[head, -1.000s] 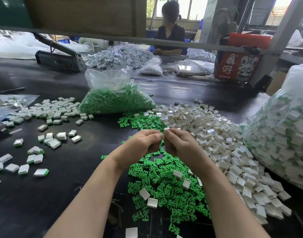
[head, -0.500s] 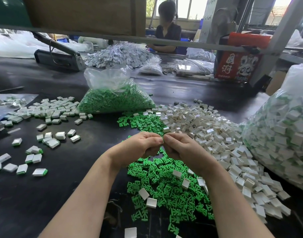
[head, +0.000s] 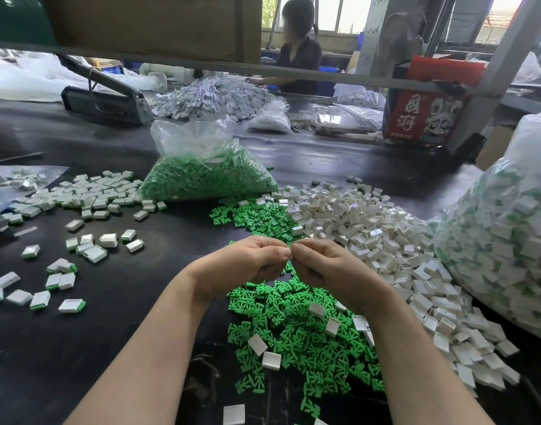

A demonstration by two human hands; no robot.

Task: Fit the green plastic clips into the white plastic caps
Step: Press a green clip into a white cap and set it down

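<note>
- Left hand point(head: 247, 265) and right hand point(head: 327, 269) meet thumb to thumb, fingers curled in, above the green clips point(head: 297, 329).
- A sliver of white shows between the thumb tips; what each hand pinches I cannot tell.
- Loose clips lie right beneath and just beyond the fingers.
- White caps point(head: 386, 240) heap just right of the right fingers.
- Fitted pieces point(head: 69, 280) lie scattered well left of the left fingers.

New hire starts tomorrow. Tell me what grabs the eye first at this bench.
The green clips spread bright on the dark table under both hands. A heap of white caps lies to their right. Left hand and right hand meet at their fingertips above the clips.
</note>
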